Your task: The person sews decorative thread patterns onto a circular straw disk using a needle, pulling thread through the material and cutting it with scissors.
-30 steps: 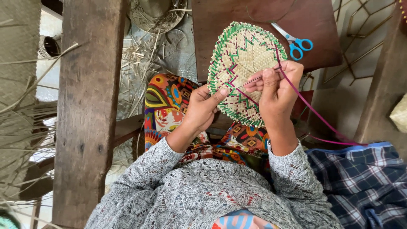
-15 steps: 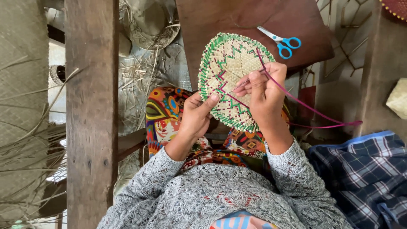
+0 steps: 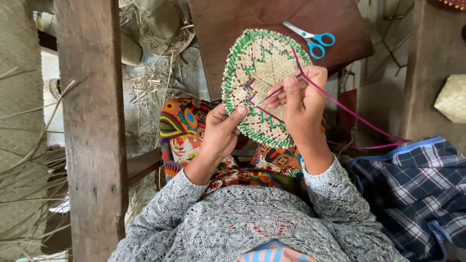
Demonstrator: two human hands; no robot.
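A round woven straw mat [image 3: 257, 73] with a green edge and green and magenta zigzag lines is held up over my lap. My left hand [image 3: 222, 130] grips its lower left edge, thumb on the front. My right hand [image 3: 302, 99] rests on the mat's right side and pinches a thin magenta strip [image 3: 349, 112] between thumb and fingers. The strip runs from the mat's face off to the right and down over the checked cloth.
Blue-handled scissors [image 3: 313, 40] lie on a brown board [image 3: 223, 24] behind the mat. A thick wooden post [image 3: 92, 121] stands at the left, with loose straw [image 3: 145, 87] and woven matting beyond it. A blue checked cloth [image 3: 417, 184] lies at the right, below a small woven box [image 3: 454, 97].
The view shifted, so mat and hands sit further left and a little higher in the frame. My right hand has drawn the magenta strip further out to the right.
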